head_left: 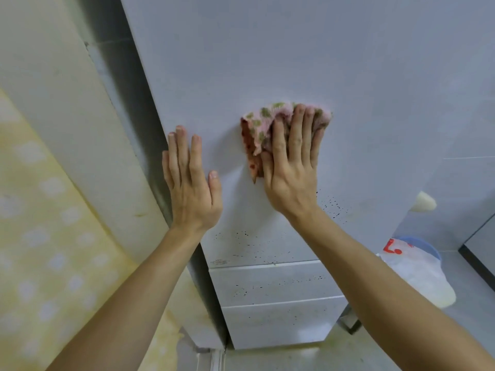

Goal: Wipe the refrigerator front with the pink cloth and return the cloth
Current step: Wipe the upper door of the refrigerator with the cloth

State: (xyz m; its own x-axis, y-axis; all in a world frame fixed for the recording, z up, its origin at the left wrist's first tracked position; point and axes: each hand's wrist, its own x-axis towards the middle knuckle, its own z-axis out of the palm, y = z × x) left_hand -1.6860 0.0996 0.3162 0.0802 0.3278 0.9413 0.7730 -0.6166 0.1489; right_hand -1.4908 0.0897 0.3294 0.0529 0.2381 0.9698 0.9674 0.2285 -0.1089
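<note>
My right hand lies flat on the pink cloth, fingers straight and close together, pressing it against the refrigerator front about mid-width of the upper door. My left hand rests open, fingers straight, on the same door near its left edge. Dark specks dot the door near its lower edge; possibly dirt, too blurred to tell.

Yellow wallpaper with pale blotches fills the 9 o'clock side, while at 4 o'clock a white plastic bag with red print lies against a blue basin, with a cream foam pad above them at 3 o'clock.
</note>
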